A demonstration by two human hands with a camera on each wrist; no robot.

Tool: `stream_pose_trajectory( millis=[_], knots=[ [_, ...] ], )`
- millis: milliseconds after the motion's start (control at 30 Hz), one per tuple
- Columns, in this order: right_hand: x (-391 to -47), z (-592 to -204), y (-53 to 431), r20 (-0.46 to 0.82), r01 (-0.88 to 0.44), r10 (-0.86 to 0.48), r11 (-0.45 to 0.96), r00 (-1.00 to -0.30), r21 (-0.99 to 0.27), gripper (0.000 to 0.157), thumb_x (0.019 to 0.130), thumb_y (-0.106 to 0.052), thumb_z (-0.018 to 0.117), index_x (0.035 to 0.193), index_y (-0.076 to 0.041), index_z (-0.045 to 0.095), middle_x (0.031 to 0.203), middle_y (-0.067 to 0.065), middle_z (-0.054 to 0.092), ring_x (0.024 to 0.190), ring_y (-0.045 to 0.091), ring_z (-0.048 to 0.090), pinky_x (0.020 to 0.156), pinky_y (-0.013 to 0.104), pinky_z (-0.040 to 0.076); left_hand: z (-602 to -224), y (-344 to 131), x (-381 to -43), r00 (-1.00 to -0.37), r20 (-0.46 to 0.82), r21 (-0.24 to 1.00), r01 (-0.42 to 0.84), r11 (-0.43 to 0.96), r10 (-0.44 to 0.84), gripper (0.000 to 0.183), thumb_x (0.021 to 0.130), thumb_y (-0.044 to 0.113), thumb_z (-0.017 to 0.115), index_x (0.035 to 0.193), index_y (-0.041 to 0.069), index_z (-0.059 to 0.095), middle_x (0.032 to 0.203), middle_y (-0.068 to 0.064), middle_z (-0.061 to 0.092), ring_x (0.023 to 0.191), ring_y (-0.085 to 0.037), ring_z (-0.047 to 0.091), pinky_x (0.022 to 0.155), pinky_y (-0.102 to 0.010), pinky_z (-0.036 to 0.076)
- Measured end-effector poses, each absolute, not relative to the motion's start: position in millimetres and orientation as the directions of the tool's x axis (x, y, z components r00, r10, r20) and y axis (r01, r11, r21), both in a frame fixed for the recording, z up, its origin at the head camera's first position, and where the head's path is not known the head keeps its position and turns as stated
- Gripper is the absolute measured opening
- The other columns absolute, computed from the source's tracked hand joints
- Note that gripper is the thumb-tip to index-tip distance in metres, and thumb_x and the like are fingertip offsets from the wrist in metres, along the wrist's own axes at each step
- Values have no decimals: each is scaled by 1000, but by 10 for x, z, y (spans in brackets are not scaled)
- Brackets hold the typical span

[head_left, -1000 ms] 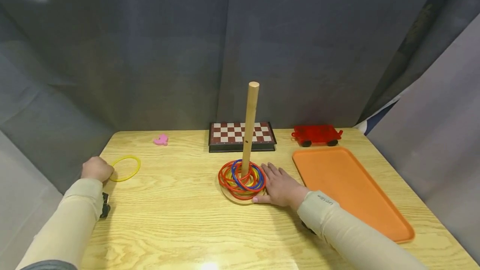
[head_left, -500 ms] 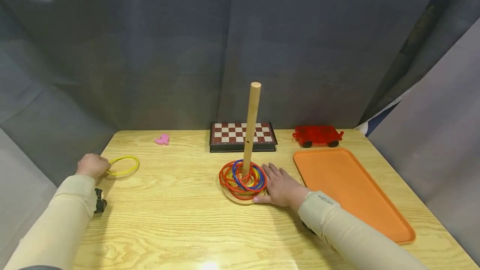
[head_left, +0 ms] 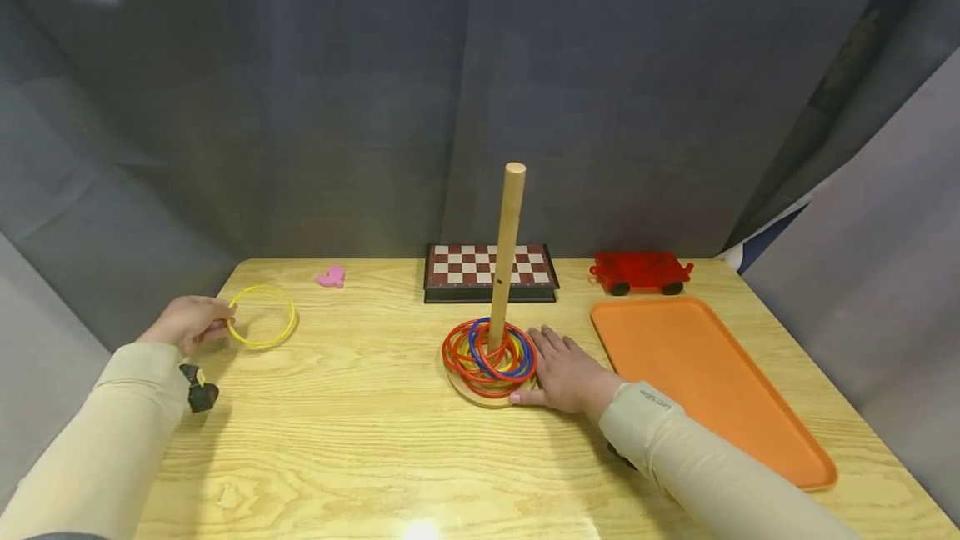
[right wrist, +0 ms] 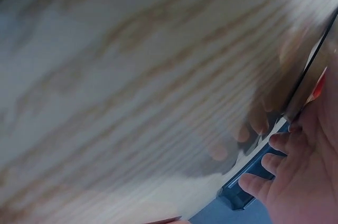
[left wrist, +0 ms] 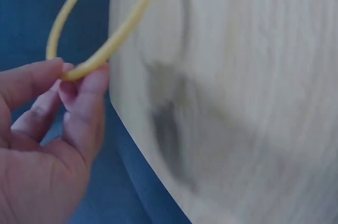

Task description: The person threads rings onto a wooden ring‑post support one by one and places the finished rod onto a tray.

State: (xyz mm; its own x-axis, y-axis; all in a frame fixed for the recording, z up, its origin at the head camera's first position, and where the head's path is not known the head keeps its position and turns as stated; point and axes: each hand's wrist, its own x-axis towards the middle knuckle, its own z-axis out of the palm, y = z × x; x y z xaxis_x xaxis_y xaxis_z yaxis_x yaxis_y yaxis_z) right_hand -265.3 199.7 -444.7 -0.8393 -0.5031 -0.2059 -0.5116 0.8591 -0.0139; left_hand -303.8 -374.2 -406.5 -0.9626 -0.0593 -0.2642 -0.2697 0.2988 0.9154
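Note:
At the table's left side, my left hand [head_left: 191, 322] pinches a yellow ring [head_left: 288, 330] at its near edge. The left wrist view shows the ring [left wrist: 121, 34] held between thumb and fingertips, tilted above the tabletop, its shadow below. Mid-table stands a wooden peg [head_left: 507, 248] on a round base [head_left: 480, 398]. Red, blue and yellow rings [head_left: 457, 357] lie heaped around the peg's foot. My right hand [head_left: 566, 375] rests with fingers spread at the right edge of the base, beside the rings. In the right wrist view that hand [right wrist: 301, 166] shows at the right.
Behind the peg is a chessboard box [head_left: 457, 273]. A red toy wagon [head_left: 641, 272] stands at the back right, with an orange tray [head_left: 712, 382] in front of it. A small pink toy [head_left: 331, 277] lies at the back left. Grey curtains [head_left: 337, 107] hang around the table.
The left hand has lifted the yellow ring off the table and turned, so the ring now tilts up with fingers and thumb showing. The right hand has stayed at the base.

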Motion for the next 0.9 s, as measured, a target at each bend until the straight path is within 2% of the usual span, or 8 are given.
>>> stream_pose_trajectory(
  millis=[233, 467, 600, 767, 833, 900],
  knots=[
    [-2676, -4471, 2003, -213, -522, -507, 853, -835, 18, 108, 95, -77, 46, 159, 7, 26, 165, 28, 20, 152, 46, 18, 120, 61, 26, -3781, -3340, -3106, -987, -160, 970, -161, 182, -21, 53, 108, 6, 51, 149, -20, 27, 93, 4, 63, 82, -3, 68, 85, -23, 59],
    [-2665, -4464, 1999, -189, -520, -512, 854, -838, -7, 106, 95, -75, 50, 156, 11, 32, 164, 29, 23, 151, 46, 21, 119, 62, 28, -3273, -2700, -3166, -999, -45, 993, -42, 113, 17, 54, 107, 10, 56, 151, -13, 35, 106, 1, 61, 89, -5, 67, 89, -24, 57],
    [-2657, -4467, 1995, -187, -515, -507, 857, -841, -7, 106, 95, -75, 50, 156, 10, 32, 164, 29, 22, 152, 45, 21, 119, 61, 28, -2992, -2362, -3136, -999, 22, 1000, 22, 14, 32, 37, 106, 10, 59, 138, -5, 50, 109, -5, 59, 91, -10, 66, 86, -24, 59],
    [-2658, -4461, 1991, -187, -511, -503, 860, -844, -7, 106, 95, -76, 50, 157, 9, 32, 165, 28, 22, 152, 45, 20, 119, 61, 27, -2648, -2007, -3102, -990, 120, 968, 99, -229, 76, 11, 103, 3, 62, 113, 2, 65, 103, -6, 64, 85, -14, 66, 79, -26, 61],
    [-2652, -4451, 1990, -190, -508, -500, 861, -845, -4, 106, 95, -76, 50, 156, 9, 32, 165, 28, 22, 152, 45, 20, 119, 61, 27, -2504, -1863, -3087, -984, 159, 944, 127, -306, 81, 9, 101, -1, 63, 106, 3, 70, 102, -6, 65, 83, -14, 67, 77, -27, 61],
    [-2650, -4452, 1990, -194, -506, -497, 862, -846, -1, 107, 95, -76, 50, 156, 10, 33, 165, 28, 22, 152, 45, 21, 119, 61, 27, -2364, -1720, -3068, -977, 191, 916, 146, -374, 89, 14, 100, -4, 63, 98, 5, 73, 100, -6, 67, 80, -15, 67, 75, -28, 62]
  ],
)
